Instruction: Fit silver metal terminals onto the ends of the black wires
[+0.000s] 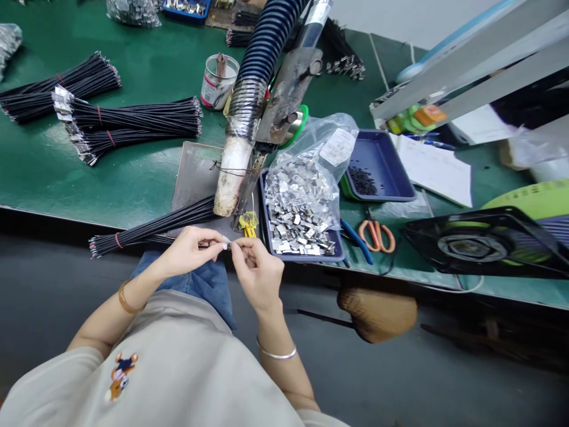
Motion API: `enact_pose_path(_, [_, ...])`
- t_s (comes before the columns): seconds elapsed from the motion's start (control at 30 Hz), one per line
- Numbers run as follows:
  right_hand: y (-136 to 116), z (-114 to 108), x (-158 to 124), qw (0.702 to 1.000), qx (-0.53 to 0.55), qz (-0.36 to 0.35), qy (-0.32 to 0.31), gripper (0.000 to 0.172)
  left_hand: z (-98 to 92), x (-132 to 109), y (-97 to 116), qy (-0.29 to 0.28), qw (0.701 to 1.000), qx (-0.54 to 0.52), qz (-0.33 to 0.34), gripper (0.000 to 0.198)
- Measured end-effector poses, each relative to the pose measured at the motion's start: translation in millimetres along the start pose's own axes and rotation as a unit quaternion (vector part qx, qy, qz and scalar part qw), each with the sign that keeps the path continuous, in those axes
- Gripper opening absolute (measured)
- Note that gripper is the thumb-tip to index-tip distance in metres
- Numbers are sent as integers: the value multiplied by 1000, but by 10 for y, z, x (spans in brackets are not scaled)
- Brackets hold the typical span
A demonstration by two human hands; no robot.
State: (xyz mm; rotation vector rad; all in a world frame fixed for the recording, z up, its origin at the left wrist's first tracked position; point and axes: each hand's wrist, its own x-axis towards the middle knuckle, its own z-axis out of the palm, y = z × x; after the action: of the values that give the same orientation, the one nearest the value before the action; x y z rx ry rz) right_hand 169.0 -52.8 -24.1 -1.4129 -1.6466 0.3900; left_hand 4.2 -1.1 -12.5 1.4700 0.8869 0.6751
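Observation:
My left hand (pixel 195 250) is closed, its thumb and fingers pinching a dark cable near its end. Meeting it fingertip to fingertip, my right hand (pixel 256 270) pinches a small silvery metal clip (pixel 227 244) at that cable's end; the fingers hide most of the joint. Just behind my left hand a tied bundle of black cables (pixel 164 222) lies over the bench edge and a grey plate (pixel 195 172). To the right of my hands, a blue tray (pixel 302 258) holds many loose metal clips (pixel 297 228) and an open plastic bag (pixel 331 139) of them.
A ribbed hose (pixel 271 41) with a pale nozzle (pixel 229 178) and a metal arm reach down close above my hands. More cable bundles (pixel 137 118) lie left. A can (pixel 217 83), blue bin (pixel 382 166), orange-handled tool (pixel 377 236) and black fan (pixel 475 243) stand around. A wooden stool (pixel 377 314) is below.

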Motion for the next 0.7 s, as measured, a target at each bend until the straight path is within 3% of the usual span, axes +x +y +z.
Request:
enact_pose_path(0.1, [-3,-2,7,985,132,109,-21,15,14,2,15,16,1000,-22,-1,20])
enact_pose_path(0.17, [4,-26,12,972,188,142,9,17,25,2,25,29,999,-30,-2,18])
enact_pose_path(0.3, [13,-114,2,955,227,114,152,15,51,-3,18,53,998,-36,-4,16])
enact_pose_path(0.4, [0,-175,-26,960,174,78,203,14,75,-7,1,82,996,-27,-1,18])
enact_pose_path(0.53, [-5,-165,-43,986,77,53,141,4,106,-7,5,103,995,-2,5,20])
enact_pose_path(0.7, [20,-45,-2,986,121,100,57,12,146,6,36,115,993,-15,-14,21])
